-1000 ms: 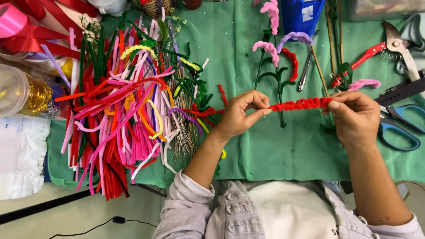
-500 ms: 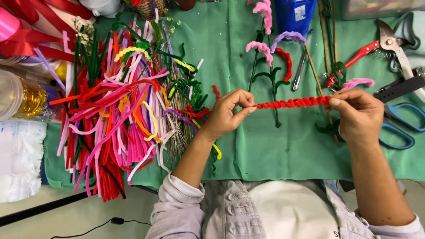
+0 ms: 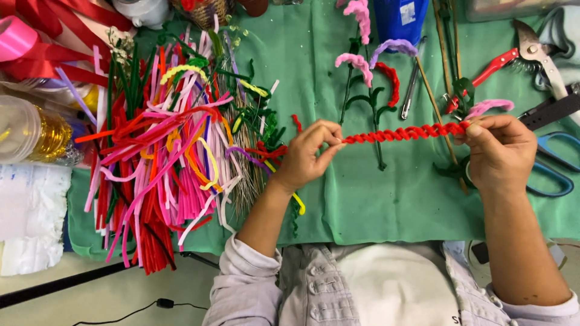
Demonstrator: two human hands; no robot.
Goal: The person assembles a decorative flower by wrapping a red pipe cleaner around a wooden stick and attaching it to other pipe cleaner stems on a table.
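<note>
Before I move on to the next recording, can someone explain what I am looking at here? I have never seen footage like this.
There is no machine here. A person wears a camera on the head, so this one picture looks straight down at their own two bare hands and lap. The left hand pinches one end of a twisted red pipe cleaner, and the right hand grips the other end, holding it stretched level above a green cloth. To the left lies a heap of loose pipe cleaners in red, pink, green and other colours. Beyond the hands lie small finished flower stems. At the right edge are red-handled pruning shears and blue-handled scissors.
</note>
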